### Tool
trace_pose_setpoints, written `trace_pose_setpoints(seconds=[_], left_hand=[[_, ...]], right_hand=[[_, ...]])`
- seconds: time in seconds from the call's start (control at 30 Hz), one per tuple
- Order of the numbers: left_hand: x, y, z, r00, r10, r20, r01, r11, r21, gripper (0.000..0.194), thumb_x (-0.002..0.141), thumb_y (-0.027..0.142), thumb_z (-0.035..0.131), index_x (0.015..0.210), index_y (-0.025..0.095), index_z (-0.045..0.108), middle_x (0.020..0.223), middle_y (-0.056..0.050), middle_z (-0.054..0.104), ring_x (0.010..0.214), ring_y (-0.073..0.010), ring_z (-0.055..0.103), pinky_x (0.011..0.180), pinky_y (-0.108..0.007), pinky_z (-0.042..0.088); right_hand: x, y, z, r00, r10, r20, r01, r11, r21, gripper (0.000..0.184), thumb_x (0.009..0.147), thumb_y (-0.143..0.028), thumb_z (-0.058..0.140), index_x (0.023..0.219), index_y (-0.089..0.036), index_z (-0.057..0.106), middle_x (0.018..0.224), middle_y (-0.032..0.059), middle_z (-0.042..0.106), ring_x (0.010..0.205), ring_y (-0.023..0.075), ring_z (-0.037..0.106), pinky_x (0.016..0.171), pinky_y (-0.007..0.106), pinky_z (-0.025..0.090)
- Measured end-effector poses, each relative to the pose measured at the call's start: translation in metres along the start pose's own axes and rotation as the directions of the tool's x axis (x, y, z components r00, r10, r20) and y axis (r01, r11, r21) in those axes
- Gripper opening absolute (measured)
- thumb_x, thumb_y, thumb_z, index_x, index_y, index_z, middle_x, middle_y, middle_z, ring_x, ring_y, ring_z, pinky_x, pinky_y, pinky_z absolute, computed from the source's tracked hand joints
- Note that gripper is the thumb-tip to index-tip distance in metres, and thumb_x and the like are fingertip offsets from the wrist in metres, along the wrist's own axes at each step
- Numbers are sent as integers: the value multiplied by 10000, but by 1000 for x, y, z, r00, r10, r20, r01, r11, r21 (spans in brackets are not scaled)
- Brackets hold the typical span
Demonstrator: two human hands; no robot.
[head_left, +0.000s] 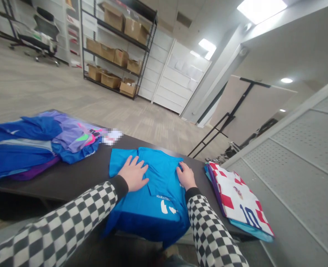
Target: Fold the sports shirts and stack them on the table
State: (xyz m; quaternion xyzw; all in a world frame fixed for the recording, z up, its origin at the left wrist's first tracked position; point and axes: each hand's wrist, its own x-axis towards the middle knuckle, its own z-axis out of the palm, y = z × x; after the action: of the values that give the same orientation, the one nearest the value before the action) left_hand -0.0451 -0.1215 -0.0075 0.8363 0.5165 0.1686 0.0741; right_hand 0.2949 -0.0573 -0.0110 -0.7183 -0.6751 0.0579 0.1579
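A bright blue T-shirt (158, 170) with white "MARATHO…" lettering lies partly folded on the dark table, its lower part hanging over the near edge. My left hand (133, 174) rests flat on the left part of the shirt, fingers spread. At the shirt's upper right edge, my right hand (186, 175) touches the fabric with its fingers slightly bent and apart. One sleeve sticks out to the left, while another piece of the cloth is folded over the middle of the shirt.
Several crumpled blue and purple garments (22, 144) are heaped on the left of the dark table (88, 174). A folded stack topped by a red-and-white checked number 10 jersey (238, 196) lies at right, beside a grey perforated panel (300, 170). Shelves with cardboard boxes (112, 18) stand behind.
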Motion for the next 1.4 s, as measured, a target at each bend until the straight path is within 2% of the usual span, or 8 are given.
trace_pose_setpoints(seconds=[0.2, 0.4, 0.67, 0.8, 0.97, 1.1, 1.3, 1.4], left_hand=[[-11, -4, -5, 997, -40, -62, 45, 996, 79, 600, 954, 506, 677, 1467, 200, 734, 1690, -202, 575, 1656, -534, 340, 1331, -780, 131], [-10, 23, 4, 992, 121, 36, -120, 992, -41, 595, 1108, 438, 488, 1658, 229, 572, 1772, -144, 485, 1649, -366, 434, 1334, -591, 331], [-20, 30, -6, 998, -1, 59, -1, 999, 38, 751, 998, 568, 659, 1602, 124, 623, 1733, -268, 491, 1620, -484, 436, 1326, -691, 261], [-34, 46, 0, 987, 134, 92, -131, 990, -46, 708, 1052, 534, 602, 1668, 188, 565, 1802, -195, 406, 1679, -440, 362, 1346, -684, 254], [-54, 62, -9, 978, 96, 187, -97, 995, -6, 650, 1024, 483, 660, 1621, 227, 627, 1761, -187, 481, 1624, -461, 449, 1282, -685, 367], [-46, 62, -32, 979, 113, 168, -116, 993, 10, 474, 1045, 453, 622, 1436, 229, 769, 1568, -175, 694, 1413, -423, 661, 1161, -586, 505], [-18, 30, -18, 984, -38, 174, 35, 999, 23, 637, 1130, 479, 480, 1705, 208, 514, 1813, -152, 399, 1683, -380, 374, 1353, -629, 272], [-16, 18, -13, 981, -72, 183, 59, 996, 72, 643, 1114, 475, 503, 1679, 171, 547, 1797, -175, 420, 1689, -430, 344, 1357, -714, 178]], right_hand=[[4, 2, 5, 999, 23, 32, -24, 1000, 18, 561, 1104, -435, 472, 1616, -256, 614, 1786, 91, 475, 1685, 310, 377, 1397, 596, 218], [4, 0, 1, 999, 28, 43, -29, 999, 26, 563, 1081, -412, 528, 1613, -256, 625, 1779, 95, 485, 1676, 320, 393, 1397, 599, 217], [3, -5, 1, 998, 28, 58, -29, 1000, 9, 579, 1068, -418, 523, 1616, -257, 620, 1799, 80, 456, 1672, 306, 390, 1404, 593, 190], [1, -8, 0, 998, 33, 56, -33, 999, 12, 588, 1073, -413, 502, 1627, -249, 612, 1807, 85, 441, 1675, 304, 383, 1408, 580, 183], [-1, -10, 0, 998, 31, 49, -31, 999, 9, 596, 1069, -420, 491, 1630, -257, 611, 1798, 78, 458, 1671, 293, 386, 1407, 572, 188], [-2, -11, -1, 998, 29, 47, -30, 999, 10, 609, 1063, -421, 487, 1631, -238, 610, 1797, 91, 456, 1670, 297, 387, 1404, 585, 189], [-4, -12, -2, 999, 21, 39, -21, 1000, 14, 604, 1054, -415, 488, 1615, -240, 624, 1793, 96, 462, 1662, 303, 402, 1399, 598, 201], [-3, -11, 0, 999, 21, 38, -22, 1000, 14, 600, 1052, -428, 491, 1613, -263, 623, 1790, 84, 470, 1664, 293, 397, 1398, 596, 201]])
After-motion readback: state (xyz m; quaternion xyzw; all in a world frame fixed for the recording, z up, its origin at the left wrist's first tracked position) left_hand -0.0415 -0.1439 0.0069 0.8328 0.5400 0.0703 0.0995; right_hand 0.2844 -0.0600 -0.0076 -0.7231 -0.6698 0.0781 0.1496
